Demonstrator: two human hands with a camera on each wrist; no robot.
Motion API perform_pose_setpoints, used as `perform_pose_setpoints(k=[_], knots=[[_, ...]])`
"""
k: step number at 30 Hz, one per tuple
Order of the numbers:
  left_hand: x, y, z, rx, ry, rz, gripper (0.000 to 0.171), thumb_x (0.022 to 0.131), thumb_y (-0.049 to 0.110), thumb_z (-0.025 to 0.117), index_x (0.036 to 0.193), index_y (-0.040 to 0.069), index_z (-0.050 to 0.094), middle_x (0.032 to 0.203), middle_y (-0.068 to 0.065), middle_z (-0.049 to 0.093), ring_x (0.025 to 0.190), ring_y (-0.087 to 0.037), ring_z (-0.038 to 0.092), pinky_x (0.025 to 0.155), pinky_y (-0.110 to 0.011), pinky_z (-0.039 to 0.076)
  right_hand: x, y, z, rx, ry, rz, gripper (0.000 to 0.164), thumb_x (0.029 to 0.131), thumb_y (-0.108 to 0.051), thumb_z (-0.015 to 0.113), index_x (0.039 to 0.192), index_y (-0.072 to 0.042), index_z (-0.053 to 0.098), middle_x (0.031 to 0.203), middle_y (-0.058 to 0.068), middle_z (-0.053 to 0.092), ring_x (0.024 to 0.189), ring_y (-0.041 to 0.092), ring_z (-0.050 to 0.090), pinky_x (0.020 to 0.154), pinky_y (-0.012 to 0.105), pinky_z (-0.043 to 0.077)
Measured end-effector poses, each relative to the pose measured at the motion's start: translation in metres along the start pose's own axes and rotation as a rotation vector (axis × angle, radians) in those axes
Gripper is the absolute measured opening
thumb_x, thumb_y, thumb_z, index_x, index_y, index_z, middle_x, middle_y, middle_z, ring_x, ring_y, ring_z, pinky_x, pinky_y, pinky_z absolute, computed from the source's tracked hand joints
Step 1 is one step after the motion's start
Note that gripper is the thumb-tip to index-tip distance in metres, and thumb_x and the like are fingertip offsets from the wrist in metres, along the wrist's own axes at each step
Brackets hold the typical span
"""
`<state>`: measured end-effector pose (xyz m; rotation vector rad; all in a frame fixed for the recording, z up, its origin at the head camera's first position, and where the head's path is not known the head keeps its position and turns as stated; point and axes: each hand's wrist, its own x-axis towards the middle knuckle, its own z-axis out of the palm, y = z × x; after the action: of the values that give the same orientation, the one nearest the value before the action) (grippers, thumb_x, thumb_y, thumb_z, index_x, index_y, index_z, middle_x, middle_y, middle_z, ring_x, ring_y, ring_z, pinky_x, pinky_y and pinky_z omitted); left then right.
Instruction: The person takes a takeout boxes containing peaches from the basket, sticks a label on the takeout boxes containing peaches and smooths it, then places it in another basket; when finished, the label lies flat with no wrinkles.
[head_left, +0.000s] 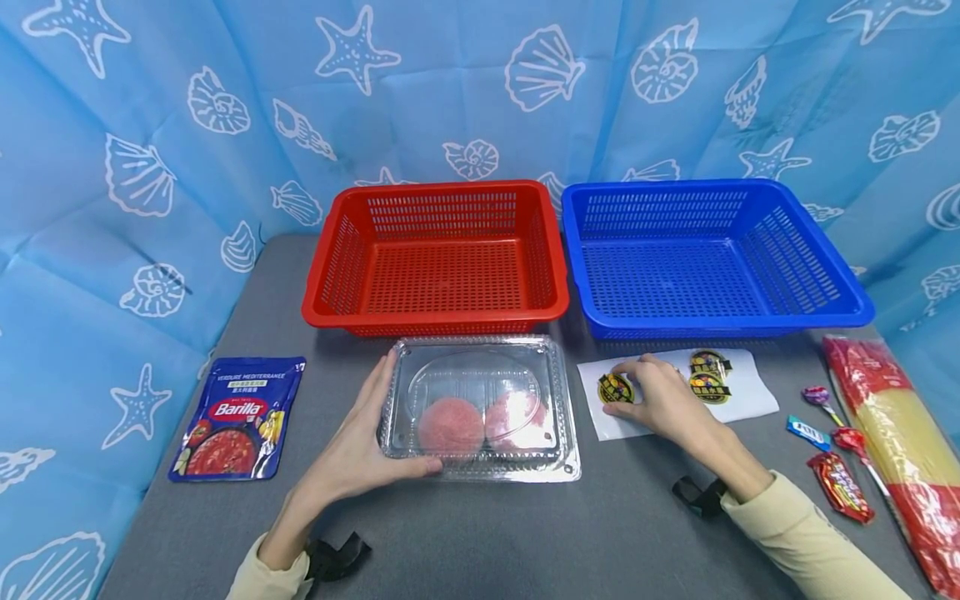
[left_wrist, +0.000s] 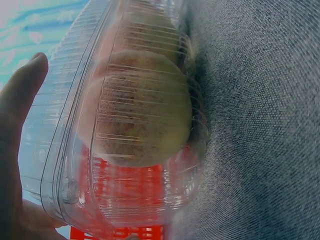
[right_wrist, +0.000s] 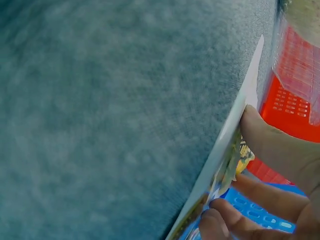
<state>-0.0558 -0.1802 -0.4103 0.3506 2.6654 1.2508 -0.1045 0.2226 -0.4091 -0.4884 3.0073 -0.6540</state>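
A clear plastic clamshell box with two round pinkish peaches inside lies lid down on the table. My left hand rests against its left side, fingers straight along that side and thumb along the front edge. On the right is a white sticker sheet with round black-and-gold stickers. My right hand pinches the leftmost round sticker between thumb and fingers. In the right wrist view this sticker curls up off the sheet, partly hidden by the fingers.
Behind the box stand a red basket and a blue basket. A blue Barilla sauce pouch lies at the left. Along the right edge are a long red-and-yellow pasta bag, lollipops, a blue gum pack and a red candy wrapper.
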Motion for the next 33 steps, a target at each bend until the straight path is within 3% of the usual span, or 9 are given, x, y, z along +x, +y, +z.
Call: perform_pose_setpoints(k=[9, 17, 22, 33], knots=[[-0.0003, 0.0000, 0.0002, -0.003, -0.001, 0.002, 0.140, 0.065, 0.051, 0.093, 0.164, 0.037, -0.005, 0.174, -0.011, 0.000, 0.158, -0.045, 0.011, 0.115, -0.077, 0.023, 0.0034, 0.0007, -0.0002, 0.008, -0.019, -0.114, 0.045, 0.075, -0.012, 0.088, 0.115, 0.003, 0.072, 0.103, 0.018, 0.074, 0.095, 0.034, 0.068, 0.086, 0.053, 0.056], [0.0002, -0.0007, 0.0003, -0.002, -0.012, -0.003, 0.139, 0.067, 0.052, 0.092, 0.165, 0.036, -0.005, 0.174, -0.012, 0.001, 0.158, -0.045, 0.012, 0.115, -0.078, 0.024, 0.0038, -0.0026, -0.0016, 0.029, -0.062, -0.067, 0.051, 0.073, -0.006, 0.088, 0.120, 0.005, 0.072, 0.097, 0.013, 0.061, 0.079, 0.015, 0.051, 0.065, 0.028, 0.047], [0.0004, -0.0003, 0.0003, -0.005, -0.011, -0.010, 0.139, 0.066, 0.051, 0.092, 0.164, 0.039, -0.006, 0.174, -0.012, 0.000, 0.158, -0.046, 0.011, 0.115, -0.078, 0.023, 0.0028, -0.0029, -0.0025, 0.073, -0.078, -0.054, 0.054, 0.073, -0.008, 0.090, 0.122, 0.006, 0.071, 0.092, 0.010, 0.059, 0.075, 0.011, 0.050, 0.061, 0.022, 0.043], [0.0010, 0.0012, 0.0004, -0.012, -0.002, -0.008, 0.141, 0.064, 0.051, 0.093, 0.164, 0.037, -0.005, 0.174, -0.010, 0.000, 0.158, -0.045, 0.011, 0.116, -0.076, 0.022, 0.0049, -0.0042, -0.0050, 0.219, -0.100, -0.002, 0.040, 0.072, -0.003, 0.089, 0.107, 0.008, 0.076, 0.092, 0.016, 0.074, 0.070, 0.009, 0.064, 0.060, 0.018, 0.056]])
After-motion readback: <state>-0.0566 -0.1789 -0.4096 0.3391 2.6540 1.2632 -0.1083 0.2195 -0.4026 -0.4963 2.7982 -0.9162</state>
